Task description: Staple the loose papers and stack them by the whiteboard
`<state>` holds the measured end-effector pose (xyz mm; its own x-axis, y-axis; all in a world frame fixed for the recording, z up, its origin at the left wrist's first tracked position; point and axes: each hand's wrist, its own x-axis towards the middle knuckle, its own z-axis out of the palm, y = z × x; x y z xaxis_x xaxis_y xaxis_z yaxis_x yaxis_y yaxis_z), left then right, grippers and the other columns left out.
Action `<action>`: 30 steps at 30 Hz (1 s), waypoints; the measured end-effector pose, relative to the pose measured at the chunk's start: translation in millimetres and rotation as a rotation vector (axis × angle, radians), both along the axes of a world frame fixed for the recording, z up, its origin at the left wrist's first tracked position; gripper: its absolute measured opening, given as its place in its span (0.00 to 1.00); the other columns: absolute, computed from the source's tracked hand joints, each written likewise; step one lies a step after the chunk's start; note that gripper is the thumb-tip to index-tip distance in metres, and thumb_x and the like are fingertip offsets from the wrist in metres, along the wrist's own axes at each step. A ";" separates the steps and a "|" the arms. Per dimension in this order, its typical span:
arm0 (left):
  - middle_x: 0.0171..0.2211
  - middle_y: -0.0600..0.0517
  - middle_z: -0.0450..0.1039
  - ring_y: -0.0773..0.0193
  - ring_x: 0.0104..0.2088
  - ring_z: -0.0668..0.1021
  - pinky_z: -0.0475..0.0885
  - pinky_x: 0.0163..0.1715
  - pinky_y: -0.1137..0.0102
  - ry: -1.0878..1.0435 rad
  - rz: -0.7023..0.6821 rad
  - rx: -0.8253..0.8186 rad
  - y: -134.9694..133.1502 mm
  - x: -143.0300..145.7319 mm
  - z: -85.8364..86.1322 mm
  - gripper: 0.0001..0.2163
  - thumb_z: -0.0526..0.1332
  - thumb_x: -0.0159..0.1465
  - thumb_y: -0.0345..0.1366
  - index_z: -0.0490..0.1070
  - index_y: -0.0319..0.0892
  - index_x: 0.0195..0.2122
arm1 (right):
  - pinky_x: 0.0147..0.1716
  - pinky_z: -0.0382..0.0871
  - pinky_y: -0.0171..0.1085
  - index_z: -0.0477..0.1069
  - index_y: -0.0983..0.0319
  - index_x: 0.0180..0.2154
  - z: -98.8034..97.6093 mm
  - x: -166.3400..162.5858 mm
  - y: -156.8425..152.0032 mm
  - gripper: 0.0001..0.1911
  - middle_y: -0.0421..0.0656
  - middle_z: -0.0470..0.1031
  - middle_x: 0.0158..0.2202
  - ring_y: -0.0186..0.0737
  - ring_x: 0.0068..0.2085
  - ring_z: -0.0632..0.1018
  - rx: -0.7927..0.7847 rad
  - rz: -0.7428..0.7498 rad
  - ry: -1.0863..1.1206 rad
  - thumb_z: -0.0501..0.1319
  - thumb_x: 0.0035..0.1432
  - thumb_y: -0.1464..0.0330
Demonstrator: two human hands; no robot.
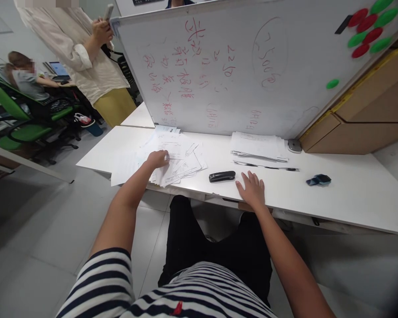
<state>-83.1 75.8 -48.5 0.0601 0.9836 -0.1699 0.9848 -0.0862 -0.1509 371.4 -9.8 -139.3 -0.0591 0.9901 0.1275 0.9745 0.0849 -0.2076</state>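
Note:
My left hand (pixel 157 159) rests on a loose spread of printed paper sheets (pixel 182 161) on the white table (pixel 351 194), its fingers curled down onto the top sheet. Flat on the table near the front edge lies my right hand (pixel 252 189), fingers spread and holding nothing. A black stapler (pixel 222 176) lies just left of my right hand, between the two hands. A neater stack of papers (pixel 257 146) sits further back, with a black pen (pixel 268 167) in front of it.
A whiteboard (pixel 239 66) with red writing and red and green magnets (pixel 368 31) leans at the table's back. A small dark blue object (pixel 318 179) lies to the right. Cardboard boxes (pixel 368 115) stand at right. A standing person (pixel 86 57) holds a phone at left, beside green chairs (pixel 16 119).

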 end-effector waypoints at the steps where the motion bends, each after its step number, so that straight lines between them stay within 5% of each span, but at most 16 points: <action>1: 0.49 0.45 0.72 0.55 0.42 0.77 0.69 0.38 0.66 -0.003 0.002 0.008 -1.0 -0.3 -0.9 0.22 0.54 0.60 0.44 0.63 0.44 0.54 | 0.62 0.44 0.54 0.56 0.59 0.62 0.1 0.0 -0.1 0.33 0.47 0.50 0.67 0.50 0.66 0.51 0.002 0.001 0.003 0.39 0.64 0.50; 7: 0.48 0.46 0.72 0.56 0.41 0.77 0.68 0.37 0.66 -0.033 0.035 0.054 -7.2 -2.6 -5.3 0.18 0.49 0.64 0.43 0.64 0.44 0.53 | 0.62 0.43 0.55 0.56 0.59 0.63 3.7 -1.2 -0.8 0.31 0.48 0.50 0.67 0.51 0.66 0.51 -0.018 -0.003 0.018 0.41 0.64 0.51; 18: 0.47 0.32 0.67 0.46 0.42 0.76 0.68 0.37 0.58 0.118 0.001 0.027 -13.6 21.0 -21.5 0.17 0.47 0.63 0.27 0.63 0.31 0.52 | 0.62 0.44 0.54 0.56 0.59 0.62 4.1 -1.4 -1.1 0.31 0.47 0.51 0.67 0.50 0.66 0.51 -0.009 -0.002 -0.006 0.40 0.65 0.51; 30: 0.38 0.33 0.72 0.47 0.38 0.77 0.67 0.34 0.60 0.094 0.021 0.046 -22.6 27.0 -19.2 0.13 0.50 0.61 0.27 0.69 0.32 0.44 | 0.62 0.44 0.53 0.57 0.59 0.62 0.9 -0.5 -0.3 0.31 0.47 0.52 0.67 0.49 0.66 0.52 0.013 -0.003 -0.012 0.41 0.64 0.51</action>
<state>-56.1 53.2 -67.7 0.0257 0.9914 -0.1286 0.9676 -0.0570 -0.2459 370.9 -10.1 -138.4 -0.0573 0.9885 0.1398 0.9772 0.0842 -0.1949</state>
